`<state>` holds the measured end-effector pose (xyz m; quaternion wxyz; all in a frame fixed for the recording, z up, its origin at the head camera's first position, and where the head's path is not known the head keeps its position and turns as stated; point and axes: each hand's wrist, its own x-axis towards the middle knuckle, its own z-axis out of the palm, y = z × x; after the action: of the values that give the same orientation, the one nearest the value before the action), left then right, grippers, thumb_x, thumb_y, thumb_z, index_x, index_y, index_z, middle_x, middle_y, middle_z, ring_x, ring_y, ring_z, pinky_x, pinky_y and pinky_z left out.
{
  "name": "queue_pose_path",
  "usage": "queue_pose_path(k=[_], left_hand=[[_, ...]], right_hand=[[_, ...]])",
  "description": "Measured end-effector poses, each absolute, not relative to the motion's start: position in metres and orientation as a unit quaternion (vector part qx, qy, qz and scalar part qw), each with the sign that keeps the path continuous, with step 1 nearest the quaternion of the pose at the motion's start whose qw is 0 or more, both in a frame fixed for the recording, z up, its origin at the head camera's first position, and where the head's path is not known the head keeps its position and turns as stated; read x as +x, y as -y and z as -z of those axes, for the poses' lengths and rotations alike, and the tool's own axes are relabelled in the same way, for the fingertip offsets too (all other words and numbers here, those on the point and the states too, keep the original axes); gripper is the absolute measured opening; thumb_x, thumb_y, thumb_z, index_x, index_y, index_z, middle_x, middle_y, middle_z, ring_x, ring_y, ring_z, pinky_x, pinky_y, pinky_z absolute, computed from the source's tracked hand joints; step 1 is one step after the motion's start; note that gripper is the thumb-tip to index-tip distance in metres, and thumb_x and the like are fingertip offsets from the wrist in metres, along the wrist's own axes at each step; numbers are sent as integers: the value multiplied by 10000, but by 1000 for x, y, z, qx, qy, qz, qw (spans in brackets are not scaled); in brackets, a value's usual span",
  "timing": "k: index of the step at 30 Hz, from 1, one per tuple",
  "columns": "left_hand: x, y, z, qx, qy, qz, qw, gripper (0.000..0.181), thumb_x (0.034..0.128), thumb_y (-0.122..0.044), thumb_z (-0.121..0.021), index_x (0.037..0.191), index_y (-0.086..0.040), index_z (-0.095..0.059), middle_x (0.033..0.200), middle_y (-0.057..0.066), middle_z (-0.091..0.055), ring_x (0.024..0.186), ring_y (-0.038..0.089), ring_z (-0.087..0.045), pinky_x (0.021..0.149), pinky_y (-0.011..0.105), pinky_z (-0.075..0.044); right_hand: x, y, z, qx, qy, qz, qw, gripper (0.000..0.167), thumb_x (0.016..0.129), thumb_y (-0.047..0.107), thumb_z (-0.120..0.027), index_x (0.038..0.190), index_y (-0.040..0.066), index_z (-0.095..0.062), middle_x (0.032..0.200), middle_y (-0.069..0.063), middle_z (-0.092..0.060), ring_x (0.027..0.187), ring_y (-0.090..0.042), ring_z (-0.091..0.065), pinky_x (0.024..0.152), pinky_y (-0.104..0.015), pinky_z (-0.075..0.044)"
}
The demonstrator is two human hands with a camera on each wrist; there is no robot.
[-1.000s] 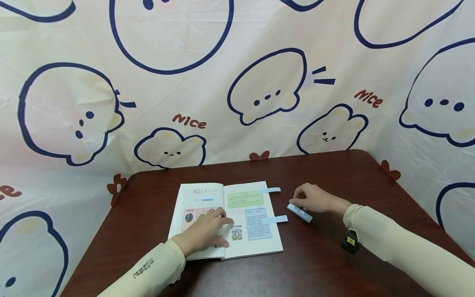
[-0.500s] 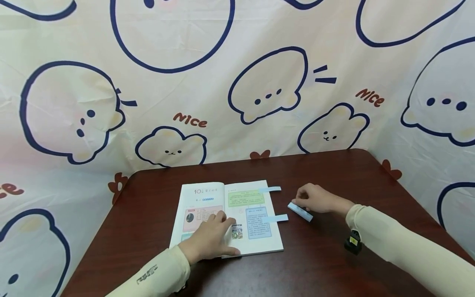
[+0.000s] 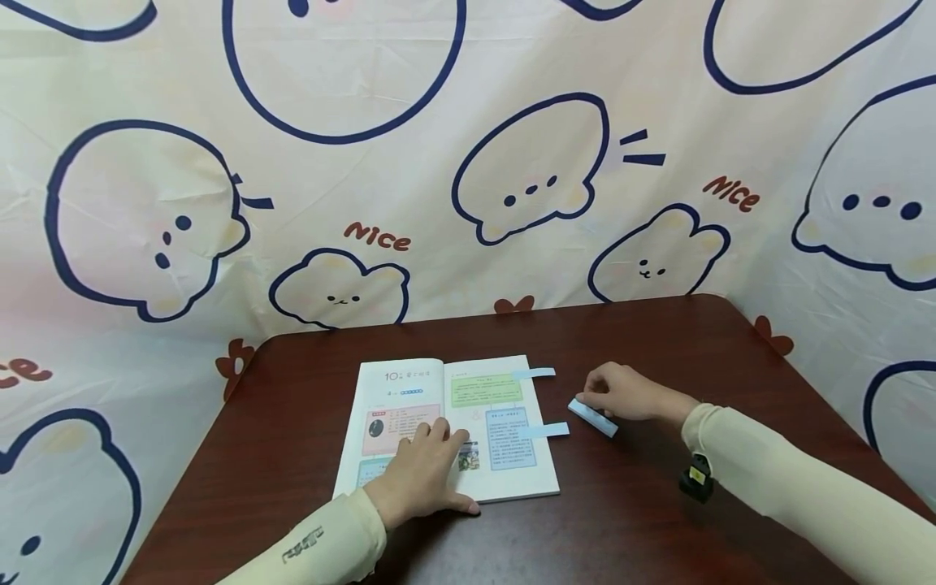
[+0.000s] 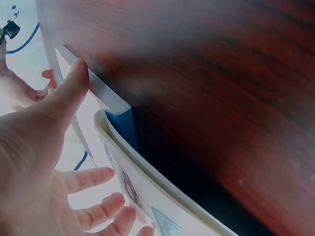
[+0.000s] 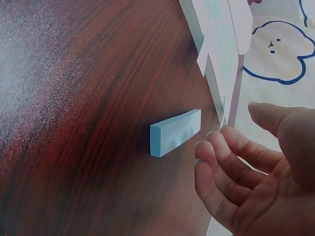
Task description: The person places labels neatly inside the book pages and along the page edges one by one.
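An open book [image 3: 504, 485] with printed pages lies on the table. My left hand [image 3: 418, 471] rests over its lower middle with fingers spread, the thumb reaching the near edge of the right page. In the left wrist view the left thumb [image 4: 74, 88] touches that edge, while the left-hand pages [image 4: 147, 182] bulge up near the fingers. To the book's right lies a pale blue pad of sticky notes [image 3: 593, 418]. Loosely curled, my right hand [image 3: 621, 392] is beside it; the right wrist view shows a gap between the pad [image 5: 174, 133] and the fingers.
Two light blue strips [image 3: 537, 373] stick out past the book's right edge, one above the other. The dark wooden table [image 3: 658, 341] ends at a cloth backdrop [image 3: 439, 179] with cartoon prints. A small black camera [image 3: 696, 478] sits on the right wrist.
My left hand has slid right and towards me across the book, and its thumb has come to the near edge. The right hand and the sticky notes look the same.
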<state>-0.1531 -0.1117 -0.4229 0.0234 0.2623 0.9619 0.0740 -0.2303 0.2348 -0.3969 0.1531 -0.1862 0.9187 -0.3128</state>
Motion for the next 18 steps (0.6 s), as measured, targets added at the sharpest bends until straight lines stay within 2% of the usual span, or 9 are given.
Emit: queue_pose_path(k=[8, 13, 15, 18], left_hand=[[-151, 112, 422, 263, -962, -72, 16, 816, 682, -639, -832, 1281, -119, -639, 1094, 92, -573, 890, 235, -495, 679, 451, -468], [-144, 111, 423, 294, -954, -13, -64, 610, 826, -540, -763, 1197, -64, -674, 1010, 93, -680, 774, 236, -587, 614, 387, -516], [-141, 109, 424, 298, -949, 6, -103, 586, 840, -458, -734, 1234, -32, -654, 952, 104, -713, 717, 244, -620, 563, 355, -514], [-139, 104, 425, 287, -948, 16, -138, 658, 821, -381, -697, 1364, -28, -584, 853, 102, -720, 611, 223, -601, 472, 321, -446]], right_hand=[[-231, -234, 399, -181, -919, 315, 152, 255, 1017, 266, -613, 939, 40, -702, 762, -107, -621, 618, -126, -536, 554, -279, -429], [-231, -233, 401, -178, -920, 310, 160, 249, 1011, 262, -622, 920, 46, -706, 689, -61, -592, 599, -125, -525, 551, -273, -432], [-232, -233, 402, -177, -921, 307, 162, 244, 1010, 256, -623, 910, 50, -708, 644, -26, -569, 580, -119, -515, 542, -263, -428], [-232, -233, 403, -179, -923, 302, 160, 240, 1010, 250, -623, 900, 55, -710, 610, 5, -547, 561, -115, -508, 530, -254, -422]])
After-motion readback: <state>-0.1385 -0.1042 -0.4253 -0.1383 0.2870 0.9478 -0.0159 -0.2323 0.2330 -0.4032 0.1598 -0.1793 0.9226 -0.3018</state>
